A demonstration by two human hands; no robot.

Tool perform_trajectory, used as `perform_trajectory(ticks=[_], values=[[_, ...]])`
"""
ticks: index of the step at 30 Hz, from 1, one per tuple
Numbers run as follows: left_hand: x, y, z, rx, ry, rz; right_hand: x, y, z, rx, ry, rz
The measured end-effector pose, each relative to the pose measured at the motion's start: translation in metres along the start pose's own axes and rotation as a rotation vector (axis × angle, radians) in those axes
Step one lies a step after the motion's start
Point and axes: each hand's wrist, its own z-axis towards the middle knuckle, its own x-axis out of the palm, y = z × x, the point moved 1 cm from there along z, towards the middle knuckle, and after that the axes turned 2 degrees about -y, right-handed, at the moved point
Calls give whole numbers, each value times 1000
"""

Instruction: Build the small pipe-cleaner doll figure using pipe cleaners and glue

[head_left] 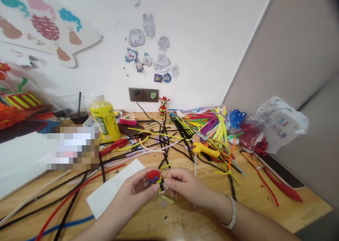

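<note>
A small round craft figure (156, 180), red on top with blue, yellow, black and cream parts, is held above the front of the table. My left hand (139, 187) grips it from the left, thumb across its front. From the right, my right hand (182, 184) pinches at its cream edge with thumb and fingers closed; whether something small sits between those fingertips is hidden. A white sheet of paper (116, 187) lies beneath and left of my left forearm. Just behind my right hand is a yellow glue gun (206, 150).
Black pipe cleaners (102, 170) and other coloured strips spread over the wooden table. Behind stand a yellow bottle (103, 119), a cup of dark drink (78, 116) and a red figurine (162, 106). Red-handled tool (284, 186) and phone (280, 169) lie right.
</note>
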Motion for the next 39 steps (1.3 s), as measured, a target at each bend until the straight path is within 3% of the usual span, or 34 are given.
perform_trajectory(ticks=[8, 12, 14, 19, 23, 27, 31, 35, 39], values=[[3, 7, 1, -106, -50, -97, 0, 6, -2, -184, -99, -473], [8, 8, -6, -214, -29, -316, 12, 0, -5, -221, -303, -530], [7, 6, -6, -205, -28, -281, 15, -2, -6, -231, -354, -562], [-3, 4, 4, -74, 53, 101, 10, -2, -7, -266, -244, -691], [-4, 9, 6, -49, 78, 215, 6, 0, -6, -280, -143, -834], [0, 11, 4, -83, 104, 124, 6, -1, -5, -316, -99, -846], [2, 14, 3, -108, 155, -30, 8, -6, -4, -334, -178, -764], [3, 16, 3, -93, 126, -67, 12, -10, -4, -357, -271, -713], [3, 16, 2, -119, 108, -92, 9, -11, -1, -302, -232, -659]])
